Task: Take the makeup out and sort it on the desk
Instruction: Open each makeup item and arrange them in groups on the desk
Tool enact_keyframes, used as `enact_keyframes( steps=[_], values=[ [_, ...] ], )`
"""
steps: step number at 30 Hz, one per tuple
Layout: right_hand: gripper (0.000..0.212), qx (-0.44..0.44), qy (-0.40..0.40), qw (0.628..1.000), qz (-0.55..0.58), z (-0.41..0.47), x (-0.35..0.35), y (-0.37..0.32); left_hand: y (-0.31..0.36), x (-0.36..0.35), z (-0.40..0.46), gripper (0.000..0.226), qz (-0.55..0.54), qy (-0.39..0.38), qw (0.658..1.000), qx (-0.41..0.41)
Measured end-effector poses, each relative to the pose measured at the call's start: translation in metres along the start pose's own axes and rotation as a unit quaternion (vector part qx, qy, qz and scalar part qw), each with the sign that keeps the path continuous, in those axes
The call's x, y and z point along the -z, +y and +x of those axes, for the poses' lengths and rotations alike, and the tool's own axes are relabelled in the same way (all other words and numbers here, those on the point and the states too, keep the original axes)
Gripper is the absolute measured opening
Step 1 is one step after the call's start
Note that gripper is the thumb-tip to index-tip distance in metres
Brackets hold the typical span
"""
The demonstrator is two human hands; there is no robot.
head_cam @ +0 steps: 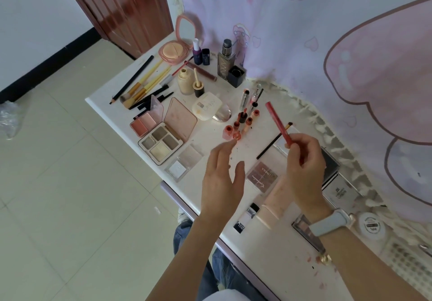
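My right hand (304,162) pinches the lower end of a red lip pencil (278,123), which points up and away over the white desk (107,100). My left hand (222,179) hovers with relaxed fingers and holds nothing, just below a cluster of small red and orange lip tints (243,123). An open four-pan eyeshadow palette (161,143) and a blush palette (143,123) lie to the left. A small brown palette (263,175) lies between my hands.
Brushes and pencils (145,83) lie at the desk's far left, near a pink powder compact (174,51). Bottles (225,63) stand at the back by a pink curtain (350,43). A thin black brush (268,147), boxes and a white jar (371,227) sit on the right.
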State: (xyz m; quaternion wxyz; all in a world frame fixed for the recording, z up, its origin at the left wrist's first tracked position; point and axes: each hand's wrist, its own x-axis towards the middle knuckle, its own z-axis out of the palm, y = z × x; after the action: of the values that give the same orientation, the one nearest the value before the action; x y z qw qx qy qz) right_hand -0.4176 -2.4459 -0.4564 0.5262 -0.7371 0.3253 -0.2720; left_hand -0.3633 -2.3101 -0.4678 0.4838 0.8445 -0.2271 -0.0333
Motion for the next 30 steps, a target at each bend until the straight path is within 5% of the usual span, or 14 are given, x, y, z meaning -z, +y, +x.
enact_keyframes(
  steps=[4, 12, 21, 30],
  values=[
    [0.012, 0.161, -0.096, 0.981, -0.044, -0.001, -0.003, -0.018, 0.013, 0.021, 0.015, 0.059, 0.033, 0.034, 0.998, -0.039],
    [0.022, 0.299, -0.232, 0.913, -0.151, 0.011, -0.041, -0.05, 0.002, 0.077, 0.035, 0.029, 0.23, -0.044, 0.958, -0.165],
    [0.023, 0.318, -0.44, 0.807, -0.235, 0.033, -0.088, -0.074, -0.037, 0.115, 0.03, 0.027, 0.23, -0.029, 0.971, -0.055],
    [0.021, 0.352, -0.465, 0.77, -0.258, 0.042, -0.152, -0.089, -0.081, 0.154, 0.052, 0.034, 0.181, -0.027, 0.983, 0.009]
  ],
)
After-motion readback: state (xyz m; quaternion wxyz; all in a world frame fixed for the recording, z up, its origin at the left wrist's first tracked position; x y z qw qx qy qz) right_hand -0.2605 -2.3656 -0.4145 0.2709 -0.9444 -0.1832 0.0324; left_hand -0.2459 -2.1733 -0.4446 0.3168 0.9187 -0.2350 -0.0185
